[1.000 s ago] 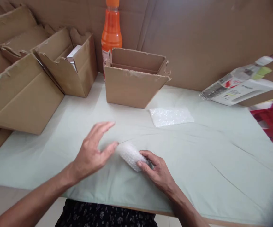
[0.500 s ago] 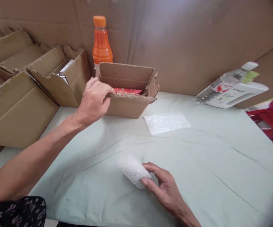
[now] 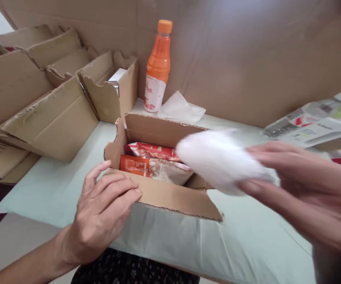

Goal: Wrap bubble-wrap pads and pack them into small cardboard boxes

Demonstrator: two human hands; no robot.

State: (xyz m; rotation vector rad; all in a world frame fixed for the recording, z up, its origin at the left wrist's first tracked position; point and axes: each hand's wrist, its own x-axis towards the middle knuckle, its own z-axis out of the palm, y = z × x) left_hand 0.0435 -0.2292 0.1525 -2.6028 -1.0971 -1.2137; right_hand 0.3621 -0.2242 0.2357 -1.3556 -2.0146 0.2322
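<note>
A small open cardboard box (image 3: pixel 167 193) sits before me with its front flap folded outward. My left hand (image 3: pixel 105 213) grips the left end of that flap, fingers over the top and thumb out of sight. Inside the box are a red packet (image 3: pixel 155 152) and an orange-and-white packet (image 3: pixel 146 167), both on their sides. My right hand (image 3: pixel 294 185) pinches a white bubble-wrapped bundle (image 3: pixel 220 159) between thumb and fingers. The bundle hovers over the box's right end and hides it; motion blurs it, and what it wraps cannot be seen.
Behind the box stand an orange drink bottle (image 3: pixel 158 67) and a clear plastic sheet (image 3: pixel 183 108). Several open cardboard boxes (image 3: pixel 52 114) fill the left side. A clear bottle (image 3: pixel 303 116) and a white container (image 3: pixel 330 132) lean at the right. A pale green cloth (image 3: pixel 60 189) covers the table.
The cardboard box has come nearer with my left hand, and its front flap is now folded outward. My right hand has lifted the bubble-wrapped bundle from the cloth to above the box.
</note>
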